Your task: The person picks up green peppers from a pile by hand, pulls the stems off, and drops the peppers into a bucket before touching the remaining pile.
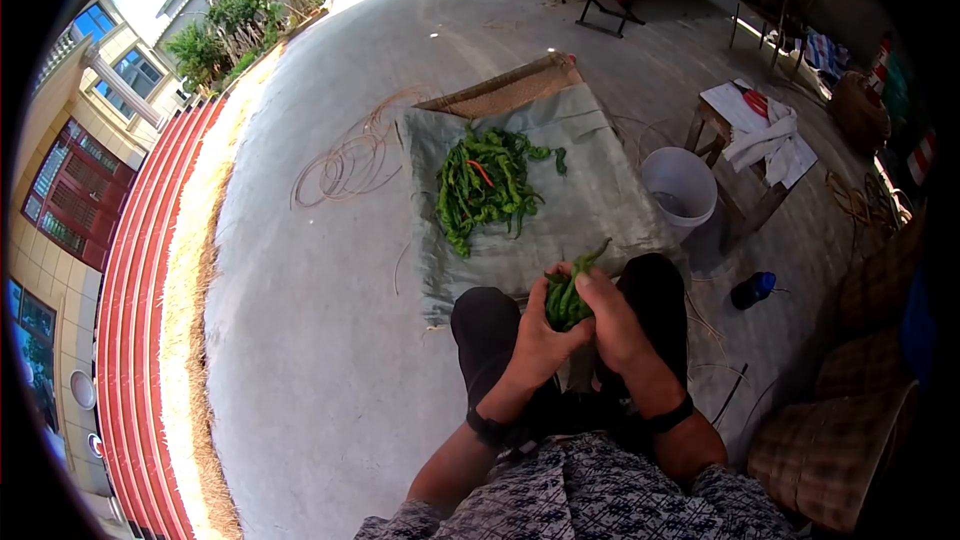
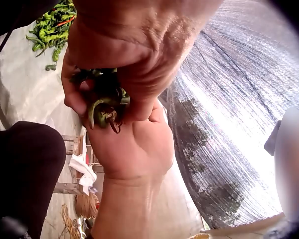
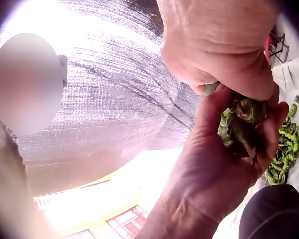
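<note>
Several green peppers [image 1: 566, 302] are bunched between the two hands, just above the knees in the head view. The left hand [image 1: 545, 342] curls its fingers round the bunch from the left. From the right, the right hand [image 1: 612, 325] grips the same peppers, its thumb near the top, where one pepper tip sticks out. Stem ends of the held peppers [image 2: 105, 113] show in the left wrist view; the right wrist view also shows the peppers [image 3: 239, 124] between both hands. Beyond the hands, a pile of green peppers [image 1: 485, 180] with one red pepper [image 1: 481, 172] lies on a grey-green sheet [image 1: 590, 175].
A white bucket [image 1: 680, 185] stands right of the sheet, beside a wooden stool [image 1: 712, 130] bearing a white cloth [image 1: 770, 145]. A dark bottle with a blue cap [image 1: 752, 290] is on the ground at the right. Coiled wire [image 1: 345, 172] lies left of the sheet.
</note>
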`<state>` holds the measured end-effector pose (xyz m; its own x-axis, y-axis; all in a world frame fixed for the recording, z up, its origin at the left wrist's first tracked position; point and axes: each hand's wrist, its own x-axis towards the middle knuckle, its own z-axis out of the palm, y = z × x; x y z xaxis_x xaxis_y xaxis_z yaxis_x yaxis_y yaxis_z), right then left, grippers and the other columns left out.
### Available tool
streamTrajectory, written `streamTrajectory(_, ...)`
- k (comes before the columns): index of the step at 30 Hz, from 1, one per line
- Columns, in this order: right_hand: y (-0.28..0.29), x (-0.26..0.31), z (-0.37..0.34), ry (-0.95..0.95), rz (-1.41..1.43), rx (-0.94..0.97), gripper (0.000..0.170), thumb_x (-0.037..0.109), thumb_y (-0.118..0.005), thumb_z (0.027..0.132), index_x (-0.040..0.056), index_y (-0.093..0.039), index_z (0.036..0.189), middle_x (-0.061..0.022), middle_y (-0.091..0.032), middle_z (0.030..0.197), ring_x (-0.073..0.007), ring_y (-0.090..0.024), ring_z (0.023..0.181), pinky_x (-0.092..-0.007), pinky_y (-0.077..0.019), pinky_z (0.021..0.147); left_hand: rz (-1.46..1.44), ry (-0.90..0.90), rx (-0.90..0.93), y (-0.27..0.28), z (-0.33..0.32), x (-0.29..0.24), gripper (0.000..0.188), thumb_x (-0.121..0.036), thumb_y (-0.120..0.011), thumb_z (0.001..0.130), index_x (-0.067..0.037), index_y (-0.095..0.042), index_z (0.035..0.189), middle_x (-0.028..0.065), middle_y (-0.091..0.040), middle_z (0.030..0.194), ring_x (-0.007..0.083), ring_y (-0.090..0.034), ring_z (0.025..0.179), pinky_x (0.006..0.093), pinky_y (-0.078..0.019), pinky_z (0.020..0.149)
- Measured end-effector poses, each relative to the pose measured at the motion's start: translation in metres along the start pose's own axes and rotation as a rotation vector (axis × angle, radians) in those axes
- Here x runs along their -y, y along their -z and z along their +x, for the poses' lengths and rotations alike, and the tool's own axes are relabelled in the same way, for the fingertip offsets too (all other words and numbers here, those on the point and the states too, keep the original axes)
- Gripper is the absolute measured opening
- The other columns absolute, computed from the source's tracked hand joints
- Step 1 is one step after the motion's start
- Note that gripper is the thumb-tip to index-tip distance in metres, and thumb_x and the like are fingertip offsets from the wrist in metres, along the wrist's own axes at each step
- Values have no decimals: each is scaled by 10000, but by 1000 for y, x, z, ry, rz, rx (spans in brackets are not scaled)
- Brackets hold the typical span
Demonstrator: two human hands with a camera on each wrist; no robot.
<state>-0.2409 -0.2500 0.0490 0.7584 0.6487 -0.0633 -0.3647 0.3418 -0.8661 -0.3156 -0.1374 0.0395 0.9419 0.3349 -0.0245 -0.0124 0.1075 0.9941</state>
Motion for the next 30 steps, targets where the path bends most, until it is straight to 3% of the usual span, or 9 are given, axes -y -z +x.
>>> streamTrajectory(2,-6,10,-3,21,-154,-11,427,323,-477,1121,0,-574,1383,-83,-638,1260,-161,-606,1172,-319,-471,1033,32,-45,-22,0,-1,1,824,-95,-835,825,10,-403,1518,115,-601,1357,178,-597,1245,322,-502,1048)
streamTrajectory(10,-1,0,-2,63,-241,-54,475,391,-476,1126,-2,-570,1376,-104,-649,1255,-184,-615,1169,-334,-482,1019,93,-118,-44,-2,-5,-5,840,-90,-856,801,-2,-418,1512,125,-574,1405,204,-561,1313,346,-459,1110)
streamTrajectory(16,-11,11,-4,51,-197,-49,473,385,-480,1122,-2,-585,1370,-99,-656,1252,-178,-620,1158,-330,-482,1020,219,-124,-101,-3,-8,-11,788,-76,-826,809,5,-426,1483,112,-597,1359,195,-593,1252,338,-494,1061)
streamTrajectory(19,-13,20,-4,71,-194,9,466,375,-460,1127,-5,-601,1356,-90,-660,1245,-165,-619,1155,-323,-480,1020,6,-91,-125,-1,-4,-6,801,-78,-841,784,-1,-418,1460,123,-601,1331,205,-606,1229,341,-505,1047)
streamTrajectory(24,-6,18,-1,73,-92,57,447,344,-429,1136,-5,-625,1335,-75,-671,1228,-134,-620,1135,-300,-478,1002,-93,-70,-103,0,-4,-22,721,-21,-805,808,-13,-431,1424,109,-604,1300,178,-621,1189,333,-531,1014)
streamTrajectory(27,0,20,-1,48,-105,9,413,320,-454,1128,11,-655,1314,-50,-691,1174,-116,-634,1061,-309,-508,906,-288,-4,-74,3,-5,-28,647,4,-775,852,-29,-447,1409,97,-616,1258,191,-654,1141,361,-575,972)
streamTrajectory(30,6,19,2,15,-141,-33,349,262,-511,1106,21,-670,1301,-33,-708,1119,-97,-647,978,-283,-516,808,-461,62,7,12,-1,-18,656,-92,-738,870,-3,-441,1449,114,-616,1298,231,-634,1191,401,-534,1021)
